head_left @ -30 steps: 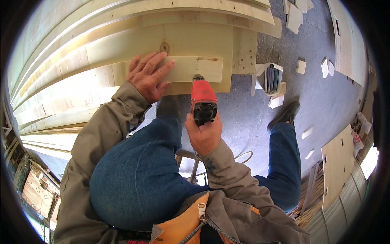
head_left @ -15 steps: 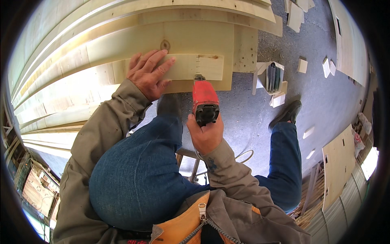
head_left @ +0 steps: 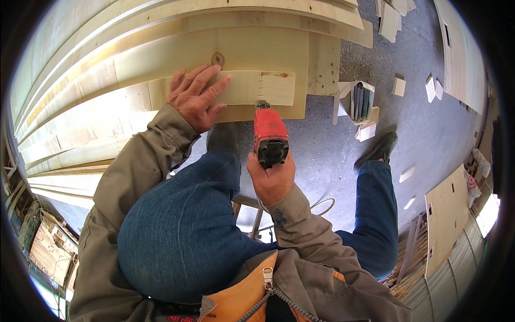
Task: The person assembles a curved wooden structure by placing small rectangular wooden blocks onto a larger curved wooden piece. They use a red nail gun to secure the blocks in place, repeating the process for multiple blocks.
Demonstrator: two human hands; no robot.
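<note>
My right hand [head_left: 273,180] grips a red staple gun [head_left: 269,126] by its handle, below the tool's black-capped body. The gun's dark nose is at the near edge of a narrow pale board [head_left: 244,88], close to a seam. Along that seam runs a row of short dark staple marks [head_left: 261,80], with a shorter wood piece [head_left: 278,88] to its right. My left hand [head_left: 197,96] lies spread on the narrow board's left part, fingers apart. Beneath it is a wider plywood sheet [head_left: 257,48] with a knot.
Long plywood sheets [head_left: 70,102] are stacked at the left. On the grey floor [head_left: 322,161] lie scattered wood offcuts [head_left: 399,86] and an open box [head_left: 358,102] of dark strips. A pale hose [head_left: 324,206] curves beside my right forearm. Slotted panels [head_left: 448,214] stand at the right.
The staple gun's nose has shifted very slightly toward me, along the seam to the board's near edge. My left hand has stayed in place.
</note>
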